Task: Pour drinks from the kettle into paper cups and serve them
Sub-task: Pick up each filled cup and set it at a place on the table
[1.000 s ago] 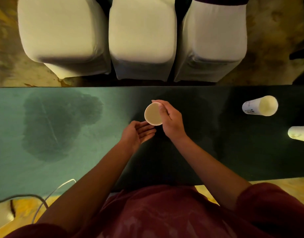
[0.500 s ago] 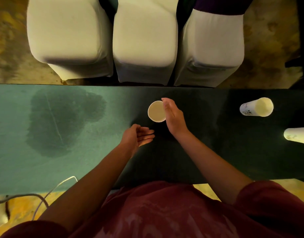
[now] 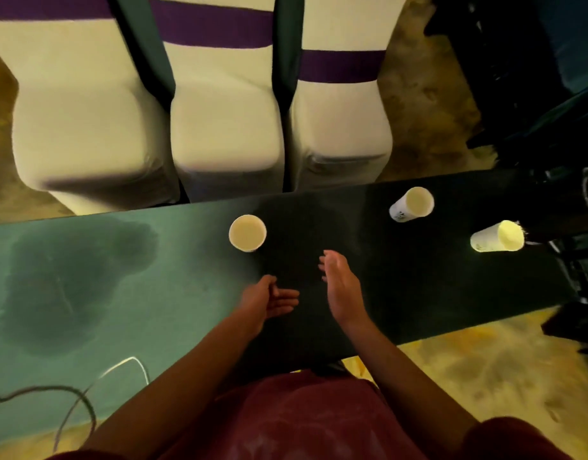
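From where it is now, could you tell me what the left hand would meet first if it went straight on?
Probably the right hand: the left hand points its fingers right, across dark tablecloth.

Banquet hall: covered chairs (image 3: 226, 127) with purple sashes (image 3: 213, 24) facing a clothed table (image 3: 153, 293).

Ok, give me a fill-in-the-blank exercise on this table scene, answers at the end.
1. ____ white paper cups stand on the green tablecloth.
2. The cup nearest the hands is held by ____ hand.
3. The dark wet patch lies on the person's ____ side.
4. Behind the table stand ____ white-covered chairs.

Answers: three; neither; left; three
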